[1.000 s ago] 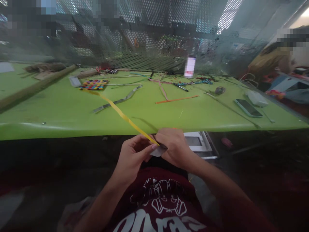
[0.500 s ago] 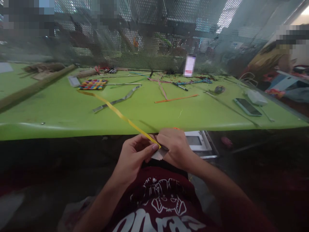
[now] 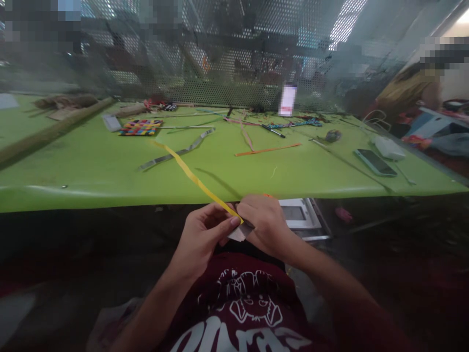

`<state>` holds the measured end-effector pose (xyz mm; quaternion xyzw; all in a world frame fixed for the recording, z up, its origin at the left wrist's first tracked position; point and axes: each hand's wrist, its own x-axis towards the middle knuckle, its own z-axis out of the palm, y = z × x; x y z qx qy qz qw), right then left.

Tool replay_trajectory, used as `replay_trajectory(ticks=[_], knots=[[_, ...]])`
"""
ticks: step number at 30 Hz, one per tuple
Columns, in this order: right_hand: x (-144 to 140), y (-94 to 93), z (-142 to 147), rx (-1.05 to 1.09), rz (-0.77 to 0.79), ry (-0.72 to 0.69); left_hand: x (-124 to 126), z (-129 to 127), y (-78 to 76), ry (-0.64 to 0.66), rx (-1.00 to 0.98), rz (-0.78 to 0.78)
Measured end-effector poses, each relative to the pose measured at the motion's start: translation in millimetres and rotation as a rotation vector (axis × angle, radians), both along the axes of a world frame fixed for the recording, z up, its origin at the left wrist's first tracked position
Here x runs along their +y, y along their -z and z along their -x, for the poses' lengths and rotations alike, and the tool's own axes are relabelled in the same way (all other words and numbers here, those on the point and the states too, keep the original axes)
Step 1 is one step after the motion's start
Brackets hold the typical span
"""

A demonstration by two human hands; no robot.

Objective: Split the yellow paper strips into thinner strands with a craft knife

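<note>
The far end of a yellow strip (image 3: 190, 177) has just swung rightward, in front of the woven patch (image 3: 141, 127) on the green table (image 3: 311, 178), suggesting the work centers on its near end. There, past the table's edge, the left hand (image 3: 198, 239) pinches it under the thumb above a grey scrap (image 3: 237, 234); beside it curls the right hand (image 3: 262, 220), fingertips hidden, its grip impossible to tell.
</note>
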<state>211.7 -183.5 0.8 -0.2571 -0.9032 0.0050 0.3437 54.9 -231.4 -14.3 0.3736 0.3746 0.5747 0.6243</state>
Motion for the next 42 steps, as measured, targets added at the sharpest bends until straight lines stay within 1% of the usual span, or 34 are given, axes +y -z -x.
replay_trajectory(ticks=[7, 13, 22, 27, 32, 36, 42], knots=[[0.1, -0.9, 1.3, 0.006, -0.013, 0.001, 0.4, 0.7, 0.4, -0.005, 0.004, -0.025], [0.1, 0.3, 0.9, -0.015, 0.007, 0.024, 0.5, 0.5, -1.5, -0.002, 0.025, -0.026], [0.6, 2.0, 1.5, -0.019, 0.011, 0.054, 0.4, 1.1, -4.0, -0.025, 0.052, 0.000], [0.5, 0.7, 1.5, -0.022, 0.027, 0.040, 0.5, 1.2, -3.5, -0.011, 0.049, -0.014], [1.2, 3.3, 0.9, -0.010, 0.037, 0.032, 1.0, 1.4, -5.3, -0.003, 0.049, 0.020], [1.2, 4.9, 1.3, -0.028, 0.038, 0.052, 1.6, 0.8, -6.9, -0.015, 0.047, 0.049], [0.8, 3.7, 1.0, -0.018, 0.038, 0.043, 1.0, 0.7, -7.4, -0.005, 0.041, 0.045]])
